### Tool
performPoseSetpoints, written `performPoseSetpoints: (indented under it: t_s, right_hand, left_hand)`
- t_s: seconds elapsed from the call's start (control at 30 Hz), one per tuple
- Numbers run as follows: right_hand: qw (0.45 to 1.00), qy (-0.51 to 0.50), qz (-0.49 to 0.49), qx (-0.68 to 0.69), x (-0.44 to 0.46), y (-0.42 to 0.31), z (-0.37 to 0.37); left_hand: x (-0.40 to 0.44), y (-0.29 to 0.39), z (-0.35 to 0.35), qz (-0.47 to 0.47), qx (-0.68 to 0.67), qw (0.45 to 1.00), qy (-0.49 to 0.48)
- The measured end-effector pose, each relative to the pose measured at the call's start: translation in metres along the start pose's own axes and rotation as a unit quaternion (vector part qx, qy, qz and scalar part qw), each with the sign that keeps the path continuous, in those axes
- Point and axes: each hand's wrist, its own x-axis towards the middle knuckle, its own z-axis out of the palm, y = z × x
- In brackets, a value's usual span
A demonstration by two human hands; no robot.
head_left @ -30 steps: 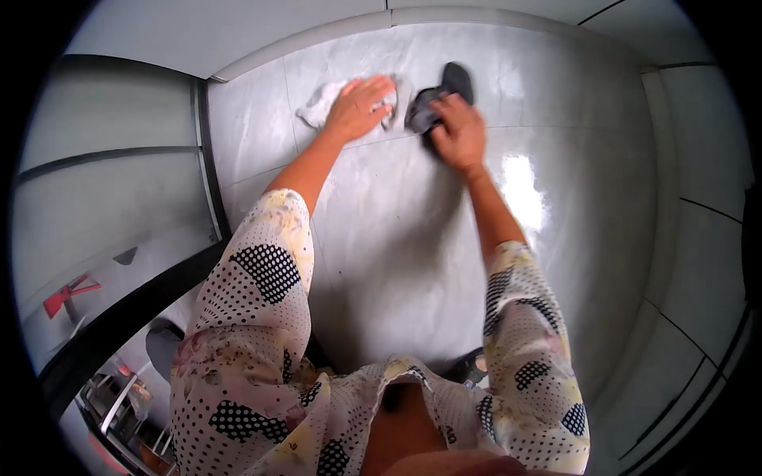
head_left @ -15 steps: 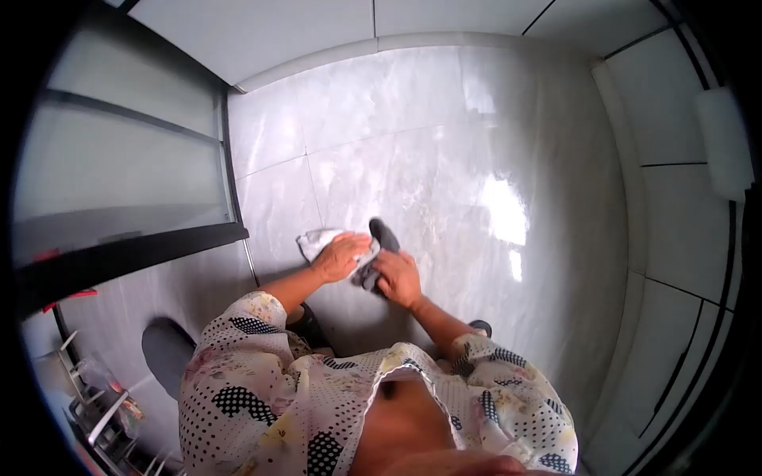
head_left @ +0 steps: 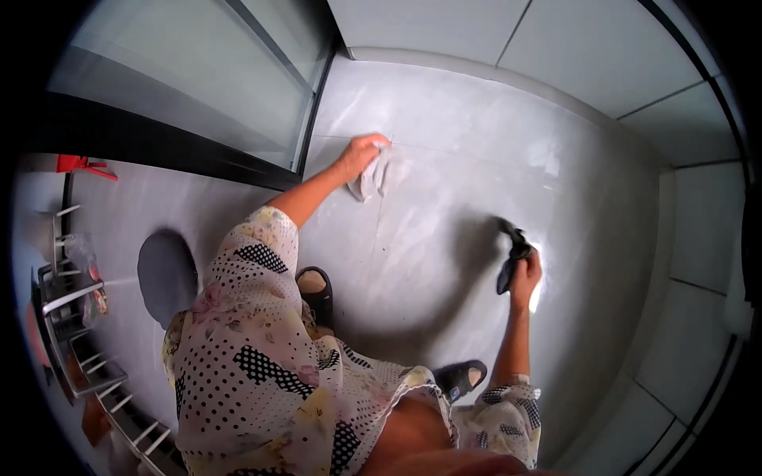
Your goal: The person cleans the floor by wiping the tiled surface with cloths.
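Note:
My left hand (head_left: 363, 155) is closed around a white cloth (head_left: 384, 176) that hangs from it over the tiled floor, close to the corner of the dark-framed glass door. Away to the right, my right hand (head_left: 525, 276) grips a dark sandal (head_left: 514, 251), tilted so that it shows mostly edge-on. The sandal is raised, and a soft shadow falls on the floor beside it. My two hands are well apart.
A sliding glass door (head_left: 190, 79) runs along the upper left. White cabinets (head_left: 587, 55) border the far and right sides. My feet wear black sandals (head_left: 318, 305). A grey stool-like oval (head_left: 167, 274) and a metal rack (head_left: 87, 301) stand at left.
My hands were together, with cloth and sandal touching. Now the left has gone forward with the cloth and the right has swung far right with the sandal. The view has turned.

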Motion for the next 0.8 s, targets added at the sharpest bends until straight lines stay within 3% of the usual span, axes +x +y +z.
performPoseSetpoints:
  t_s: [0.03,0.07,0.1,0.13,0.17,0.27,0.37,0.4,0.47,0.63,0.77,0.8]
  right_hand:
    - [0.983,0.071,-0.082,-0.151,0.009,-0.001,-0.001]
    - [0.931,0.14,-0.161,-0.296,0.018,0.0,-0.003]
    - [0.875,0.154,-0.249,-0.386,-0.017,0.04,-0.038]
    - [0.801,0.193,-0.263,-0.502,-0.029,0.046,-0.031]
    - [0.805,0.207,-0.232,-0.505,-0.034,0.048,-0.033]
    - [0.808,0.225,-0.2,-0.507,-0.068,0.038,-0.028]
    - [0.807,0.23,-0.195,-0.508,-0.108,0.009,-0.037]
    - [0.807,0.236,-0.193,-0.505,-0.122,-0.002,-0.03]
    - [0.808,0.237,-0.185,-0.507,-0.142,-0.014,-0.026]
    - [0.801,0.231,-0.191,-0.518,-0.15,-0.047,-0.015]
    - [0.807,0.235,-0.195,-0.506,-0.128,-0.021,-0.021]
    - [0.808,0.218,-0.17,-0.52,-0.105,0.014,-0.04]
  left_hand:
    - [0.015,-0.004,-0.016,0.029,0.009,0.998,0.049]
    - [0.029,0.0,-0.033,-0.012,0.022,0.993,0.115]
    - [0.004,0.029,-0.022,0.011,0.084,0.981,0.177]
    - [0.01,0.035,-0.035,0.005,0.147,0.963,0.225]
    - [0.016,0.037,-0.05,-0.003,0.209,0.939,0.271]
    - [0.04,-0.004,-0.094,0.19,0.381,0.832,0.355]
    - [0.05,-0.006,-0.08,0.16,0.541,0.727,0.391]
    - [0.035,0.034,-0.067,0.095,0.535,0.759,0.358]
    - [0.032,0.056,-0.069,0.179,0.548,0.74,0.347]
    - [0.01,0.074,-0.044,0.284,0.539,0.786,0.108]
    - [-0.068,0.042,0.016,0.291,0.541,0.789,-0.026]
    - [-0.069,-0.01,0.05,0.271,0.524,0.804,-0.071]
